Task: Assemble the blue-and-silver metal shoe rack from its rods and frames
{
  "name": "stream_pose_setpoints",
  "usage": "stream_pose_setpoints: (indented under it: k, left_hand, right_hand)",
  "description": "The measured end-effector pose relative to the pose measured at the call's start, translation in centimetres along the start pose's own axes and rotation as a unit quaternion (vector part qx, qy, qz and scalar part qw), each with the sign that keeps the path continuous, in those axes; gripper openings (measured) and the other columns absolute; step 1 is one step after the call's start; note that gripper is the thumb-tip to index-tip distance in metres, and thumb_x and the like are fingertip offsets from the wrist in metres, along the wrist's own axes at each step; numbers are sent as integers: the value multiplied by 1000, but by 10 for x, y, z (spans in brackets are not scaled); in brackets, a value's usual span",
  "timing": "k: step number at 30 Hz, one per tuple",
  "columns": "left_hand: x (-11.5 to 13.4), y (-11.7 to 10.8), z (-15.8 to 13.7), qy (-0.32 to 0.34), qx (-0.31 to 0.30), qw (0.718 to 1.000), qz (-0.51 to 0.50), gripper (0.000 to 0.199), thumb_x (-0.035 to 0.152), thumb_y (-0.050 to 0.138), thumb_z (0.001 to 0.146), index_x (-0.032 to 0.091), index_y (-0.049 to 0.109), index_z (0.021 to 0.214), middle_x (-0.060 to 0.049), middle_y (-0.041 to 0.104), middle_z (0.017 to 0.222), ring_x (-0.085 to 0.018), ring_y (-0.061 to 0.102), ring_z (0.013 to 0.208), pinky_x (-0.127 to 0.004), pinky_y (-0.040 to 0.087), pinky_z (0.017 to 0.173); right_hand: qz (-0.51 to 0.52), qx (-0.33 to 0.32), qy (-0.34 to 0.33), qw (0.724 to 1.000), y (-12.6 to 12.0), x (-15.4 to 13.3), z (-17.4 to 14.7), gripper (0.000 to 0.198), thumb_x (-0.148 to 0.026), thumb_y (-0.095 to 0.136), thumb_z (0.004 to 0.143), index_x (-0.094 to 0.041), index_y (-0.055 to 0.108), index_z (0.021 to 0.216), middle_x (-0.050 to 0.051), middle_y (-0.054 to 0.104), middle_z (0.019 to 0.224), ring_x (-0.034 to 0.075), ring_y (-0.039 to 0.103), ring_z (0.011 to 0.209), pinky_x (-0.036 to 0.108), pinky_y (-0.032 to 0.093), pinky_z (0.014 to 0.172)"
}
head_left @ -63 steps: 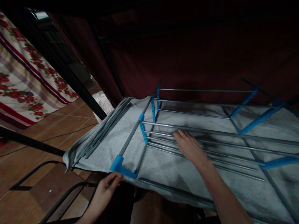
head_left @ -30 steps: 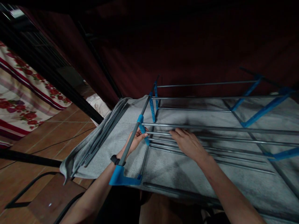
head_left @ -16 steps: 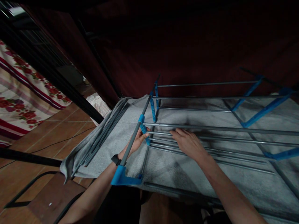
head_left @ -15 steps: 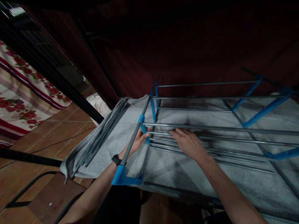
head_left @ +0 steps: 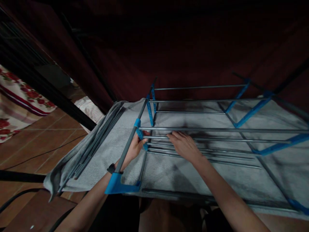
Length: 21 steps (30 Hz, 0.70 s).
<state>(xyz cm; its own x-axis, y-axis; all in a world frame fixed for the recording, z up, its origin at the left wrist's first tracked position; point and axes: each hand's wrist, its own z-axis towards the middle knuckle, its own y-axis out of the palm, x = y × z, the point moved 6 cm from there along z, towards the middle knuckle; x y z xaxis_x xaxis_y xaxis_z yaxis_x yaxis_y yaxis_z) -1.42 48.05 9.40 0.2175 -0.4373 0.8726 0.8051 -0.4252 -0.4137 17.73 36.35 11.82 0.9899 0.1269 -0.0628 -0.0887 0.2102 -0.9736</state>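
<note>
A rack frame of grey metal tubes and blue plastic brackets lies on a grey towel (head_left: 178,175). My left hand (head_left: 133,149), with a dark watch at the wrist, is closed around the blue bracket (head_left: 139,133) at the left end; its fingers are partly hidden behind it. Palm down, my right hand (head_left: 185,145) has its fingers wrapped over a thin metal tube (head_left: 231,140). One end of that tube meets the bracket by my left hand, and the other reaches the right blue bracket (head_left: 281,145). Several loose tubes (head_left: 236,163) lie just below it on the towel.
A bundle of grey tubes (head_left: 96,145) rests on the towel's left side. A dark red curtain (head_left: 193,48) hangs behind the rack. Black bed-frame bars (head_left: 60,100) cross the left. A brown chair seat (head_left: 36,211) stands at lower left on the tiled floor (head_left: 48,141).
The view has turned a little to the right, so the rack and hands appear farther left. Both hands keep their places on the bracket and the tube.
</note>
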Motion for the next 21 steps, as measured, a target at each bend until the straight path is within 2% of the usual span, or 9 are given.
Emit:
stream_pose_setpoints:
  k: [3, 5, 8, 11, 14, 17, 21]
  left_hand:
    - [-4, 1, 0, -16, -8, 999, -29, 38, 40, 64, 86, 17, 59, 115, -11, 65, 120, -26, 60, 113, -42, 47, 101]
    - [-8, 0, -2, -32, -14, 998, -50, 42, 39, 68, 83, 19, 59, 119, -11, 62, 128, -28, 57, 121, -42, 45, 105]
    - [-20, -5, -11, -55, 1, 996, -69, 53, 38, 72, 77, 21, 57, 125, -11, 57, 137, -28, 52, 129, -43, 42, 109]
    - [-37, -1, -22, -80, -1, 993, -89, 62, 40, 73, 75, 19, 54, 130, -12, 58, 137, -27, 53, 128, -44, 44, 107]
    - [-54, 10, -28, -101, -31, 990, -99, 58, 43, 73, 73, 16, 58, 122, -11, 66, 123, -25, 60, 116, -43, 46, 103]
    - [-67, 13, -27, -104, -19, 991, -79, 48, 47, 73, 72, 16, 64, 107, -8, 71, 109, -24, 64, 104, -39, 47, 99]
    - [-80, 9, -21, -107, 12, 994, -20, 41, 53, 70, 71, 17, 66, 90, -5, 71, 93, -23, 63, 92, -36, 49, 92]
  right_hand:
    - [12, 28, -20, 999, -9, 0, -3, 34, -19, 41, 100, -20, 58, 129, 9, 65, 114, 20, 57, 102, 33, 41, 93]
    - [25, 73, -28, 997, -18, 0, -11, 37, -22, 41, 101, -20, 55, 135, 10, 63, 120, 21, 55, 107, 34, 39, 96]
    - [46, 127, -23, 991, -22, -3, -34, 34, -22, 39, 101, -21, 60, 128, 9, 65, 115, 21, 55, 105, 34, 39, 94]
    - [62, 91, -30, 993, 0, -11, -59, 33, -20, 39, 100, -21, 64, 122, 8, 67, 107, 20, 57, 98, 33, 41, 91]
    - [25, 53, 17, 998, 29, -3, -74, 38, -17, 42, 99, -19, 57, 133, 12, 62, 127, 23, 54, 114, 38, 40, 99]
    - [-17, 40, 72, 996, 44, 20, -77, 46, -12, 42, 97, -15, 48, 142, 15, 54, 139, 24, 47, 126, 41, 35, 106]
    - [-15, -24, 85, 996, 55, 46, -73, 43, -6, 41, 95, -18, 55, 135, 11, 64, 122, 19, 58, 110, 35, 40, 100]
